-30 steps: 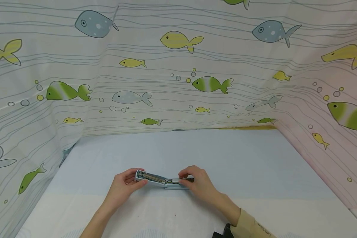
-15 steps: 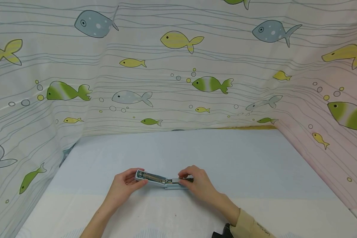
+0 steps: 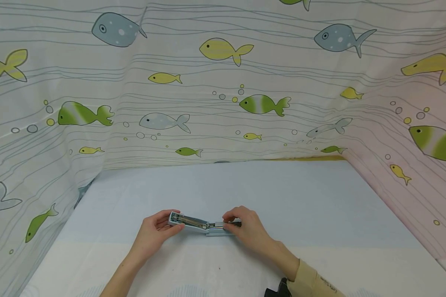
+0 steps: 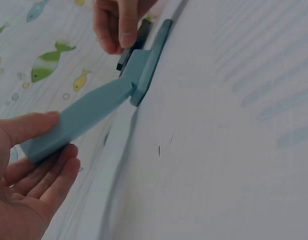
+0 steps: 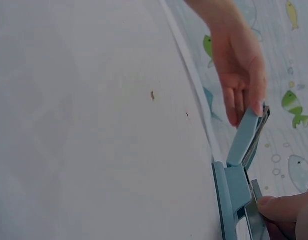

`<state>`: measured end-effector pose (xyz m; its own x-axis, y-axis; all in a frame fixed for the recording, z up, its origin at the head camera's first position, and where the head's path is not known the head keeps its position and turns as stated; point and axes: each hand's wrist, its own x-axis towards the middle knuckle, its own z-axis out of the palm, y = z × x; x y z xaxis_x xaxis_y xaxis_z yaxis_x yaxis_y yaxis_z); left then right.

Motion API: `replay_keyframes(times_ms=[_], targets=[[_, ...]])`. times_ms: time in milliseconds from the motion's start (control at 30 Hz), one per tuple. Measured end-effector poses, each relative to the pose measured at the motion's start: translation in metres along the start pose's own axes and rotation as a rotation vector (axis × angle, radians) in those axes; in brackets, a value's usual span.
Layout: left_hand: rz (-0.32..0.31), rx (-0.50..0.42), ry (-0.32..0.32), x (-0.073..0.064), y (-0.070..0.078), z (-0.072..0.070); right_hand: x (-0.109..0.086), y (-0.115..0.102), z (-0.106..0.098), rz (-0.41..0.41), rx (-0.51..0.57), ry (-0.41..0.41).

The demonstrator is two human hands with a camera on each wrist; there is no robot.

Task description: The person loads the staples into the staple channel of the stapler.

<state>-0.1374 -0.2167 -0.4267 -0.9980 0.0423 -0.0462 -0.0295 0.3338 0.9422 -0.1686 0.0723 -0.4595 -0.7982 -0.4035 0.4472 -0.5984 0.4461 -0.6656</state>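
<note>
"Coming in from the near edge, two arms slant toward each other, don't they?"

"Yes. The right forearm leaves a tan sleeve, with a black object by the cuff, too cut off to identify. The left forearm is bare as far as it shows."

"Anything on the near part of the surface?"

"A small dark speck, lying between the arms."

"How are the hands posed?"

"Turned inward, facing each other. The left hand keeps its thumb on the near side and its fingers on the far side. The right hand reaches over from the right, fingers bent down toward the thumb."

"And the stapler?"

"Between them, folded back into a wide, shallow V. Its pale blue base rests on the surface at the right; its hollow cover slants up to the left, with the metal inside showing."

"So what is in each grip?"

"The left grip is narrow, holding the raised end of the cover between thumb and fingers. The right grip is narrower, pinching a metal strip along the base. From the right wrist, you see the thumb lying against that strip."

"What stands farthest off?"

"Past the bluish far part of the surface, a pale cloth printed with fish, bubbles and wavy lines."
</note>
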Motion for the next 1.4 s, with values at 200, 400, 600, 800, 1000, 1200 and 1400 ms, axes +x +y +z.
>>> replay_keyframes(times_ms=[200, 400, 600, 800, 1000, 1200, 1400], targets=[[-0.001, -0.003, 0.002, 0.0003, 0.0001, 0.0004, 0.0003, 0.0015, 0.0006, -0.034, -0.019, 0.013], [-0.002, 0.001, -0.001, 0.0005, 0.0006, 0.0003, -0.0003, 0.0016, 0.0, -0.063, -0.034, 0.023], [-0.002, -0.001, -0.005, 0.0006, 0.001, 0.0001, -0.0001, 0.0006, -0.0018, -0.076, -0.045, 0.018], [-0.005, -0.007, -0.008, 0.0005, 0.0014, -0.0001, 0.0005, 0.0009, -0.0029, -0.083, -0.078, -0.016], [-0.006, 0.0, 0.0, 0.0009, 0.0006, -0.0002, 0.0007, 0.001, -0.0021, -0.111, -0.108, -0.013], [-0.012, 0.003, 0.003, 0.0006, 0.0004, -0.0003, 0.0007, 0.0016, -0.0002, -0.131, -0.11, -0.002], [-0.013, -0.004, 0.004, 0.0005, 0.0, -0.0002, 0.0003, 0.0025, 0.002, -0.124, -0.098, -0.001]])
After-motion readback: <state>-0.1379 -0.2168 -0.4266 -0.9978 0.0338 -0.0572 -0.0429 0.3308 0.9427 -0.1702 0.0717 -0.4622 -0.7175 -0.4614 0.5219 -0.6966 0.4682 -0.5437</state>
